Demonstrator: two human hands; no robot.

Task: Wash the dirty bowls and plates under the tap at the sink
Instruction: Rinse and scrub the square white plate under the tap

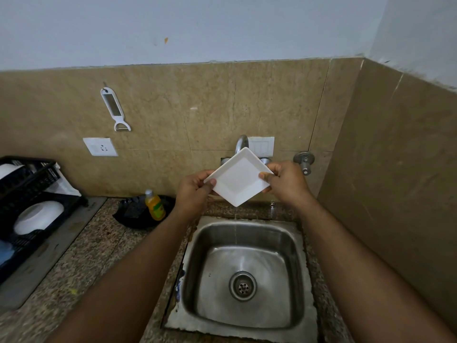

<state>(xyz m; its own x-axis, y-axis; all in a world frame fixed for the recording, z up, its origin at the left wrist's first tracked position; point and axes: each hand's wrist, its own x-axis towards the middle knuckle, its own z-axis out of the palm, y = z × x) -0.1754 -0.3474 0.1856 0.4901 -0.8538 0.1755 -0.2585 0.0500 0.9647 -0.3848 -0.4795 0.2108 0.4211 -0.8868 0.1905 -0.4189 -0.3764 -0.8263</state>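
Two hands — left hand point(195, 191), right hand point(284, 180) — pinch square white plate point(238, 180) above sink point(247, 268).

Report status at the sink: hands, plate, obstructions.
Left hand and right hand grip square white plate, tilted over sink. Water trickles off. Nothing in the way.

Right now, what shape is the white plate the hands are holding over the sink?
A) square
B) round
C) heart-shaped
A, the white plate has four straight edges and four corners; the left hand and right hand grip opposite corners, so it hangs like a diamond above the sink.
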